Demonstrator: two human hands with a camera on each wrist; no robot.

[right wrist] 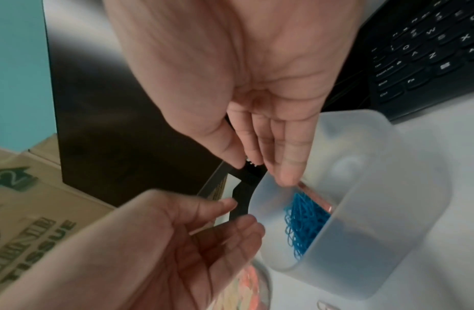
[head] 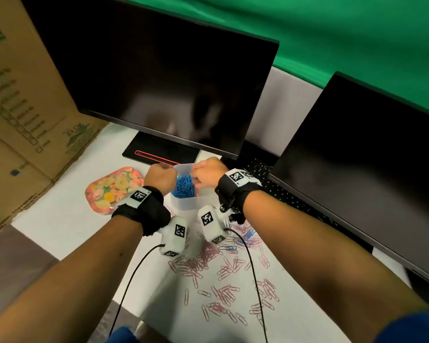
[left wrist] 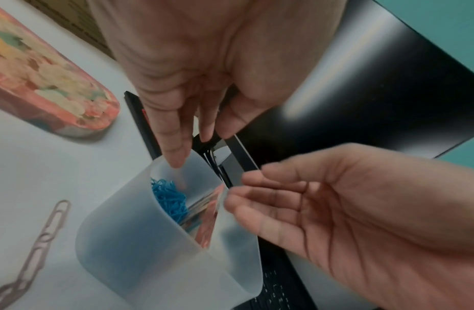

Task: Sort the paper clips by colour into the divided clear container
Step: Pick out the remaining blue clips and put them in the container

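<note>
Below the dark monitor [head: 154, 78], both hands are hovering over the frosted container [head: 186, 203] holding blue clips [head: 183, 186]; left hand [head: 160, 178] and right hand [head: 207, 174] are loosely open, empty; pink clips [head: 223, 290] are lying nearer, blurred.

The frosted clear plastic container [head: 186, 203] stands on the white desk [head: 60, 226] before the black monitor [head: 159, 78]; loose pink paper clips [head: 223, 290] lie nearer, a floral tray [head: 112, 188] left.

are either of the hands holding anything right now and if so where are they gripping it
Nothing is clearly held. The left hand and right hand hover, fingers relaxed, at the rim of the clear container holding blue paper clips; any pinched clip cannot be told.
</note>
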